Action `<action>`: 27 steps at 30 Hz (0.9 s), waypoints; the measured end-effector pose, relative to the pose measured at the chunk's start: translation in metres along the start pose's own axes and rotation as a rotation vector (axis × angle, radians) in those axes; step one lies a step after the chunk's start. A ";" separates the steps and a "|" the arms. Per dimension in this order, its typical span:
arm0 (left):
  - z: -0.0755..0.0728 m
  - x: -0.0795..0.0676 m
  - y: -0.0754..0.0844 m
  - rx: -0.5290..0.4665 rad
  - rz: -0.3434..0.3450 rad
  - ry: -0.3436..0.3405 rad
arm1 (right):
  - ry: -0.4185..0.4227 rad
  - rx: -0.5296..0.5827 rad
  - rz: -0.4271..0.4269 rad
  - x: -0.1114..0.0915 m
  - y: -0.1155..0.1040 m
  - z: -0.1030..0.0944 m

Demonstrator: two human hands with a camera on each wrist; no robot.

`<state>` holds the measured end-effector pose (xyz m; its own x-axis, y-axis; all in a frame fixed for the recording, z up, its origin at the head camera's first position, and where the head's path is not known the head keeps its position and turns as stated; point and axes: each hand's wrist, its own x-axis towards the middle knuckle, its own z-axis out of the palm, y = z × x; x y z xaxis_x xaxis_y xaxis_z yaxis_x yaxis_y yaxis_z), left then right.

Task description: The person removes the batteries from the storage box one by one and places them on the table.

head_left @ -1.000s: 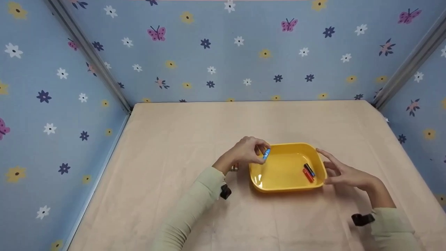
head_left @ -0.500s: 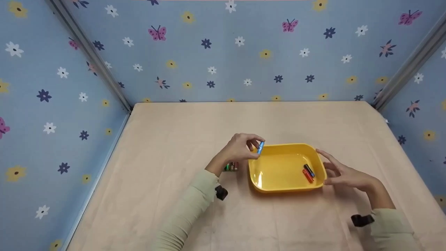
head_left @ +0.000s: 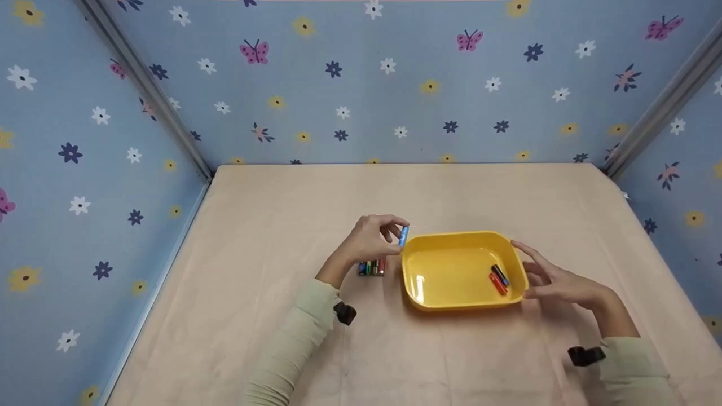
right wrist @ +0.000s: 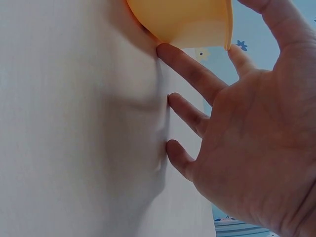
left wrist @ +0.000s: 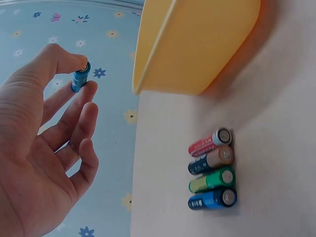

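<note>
My left hand [head_left: 369, 238] pinches a small light-blue battery [head_left: 404, 235] between thumb and fingertips, raised just off the left rim of a yellow plastic tray [head_left: 445, 276]. The left wrist view shows the battery's end under the thumb, the other fingers loosely bent. Below that hand, several batteries lie side by side on the table: a red one [left wrist: 210, 143], a black-and-brown one [left wrist: 211, 160], a green one [left wrist: 210, 181] and a dark blue one [left wrist: 211, 199]. My right hand [head_left: 564, 285] touches the tray's right end with spread fingers. Inside, at the right, lie red [head_left: 497, 283] and black [head_left: 500, 275] batteries.
A pale cloth [head_left: 271, 225] covers the table. Flower-patterned blue panels [head_left: 361, 84] rise at the back and both sides, joined by grey metal posts [head_left: 146, 84]. Each wrist carries a small black camera, such as the left one [head_left: 344, 313].
The left hand has moved left with the light-blue battery, from over the tray to beside its left rim, uncovering more of the battery row. The right hand and tray stay almost still.
</note>
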<state>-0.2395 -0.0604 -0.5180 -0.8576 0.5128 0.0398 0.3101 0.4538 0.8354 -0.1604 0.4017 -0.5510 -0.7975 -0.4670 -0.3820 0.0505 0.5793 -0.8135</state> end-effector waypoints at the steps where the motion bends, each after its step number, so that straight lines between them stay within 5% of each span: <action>1: -0.002 -0.002 -0.002 -0.001 -0.009 0.003 | 0.000 0.001 -0.003 0.000 0.000 0.000; 13: -0.021 -0.021 -0.025 0.014 -0.096 0.014 | 0.000 0.026 -0.036 0.001 0.003 -0.002; 27: -0.043 -0.042 -0.040 0.054 -0.099 0.061 | 0.001 0.022 -0.023 0.001 0.005 0.000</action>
<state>-0.2330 -0.1311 -0.5295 -0.9079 0.4190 -0.0071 0.2427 0.5395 0.8062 -0.1606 0.4038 -0.5553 -0.7990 -0.4796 -0.3627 0.0455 0.5533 -0.8318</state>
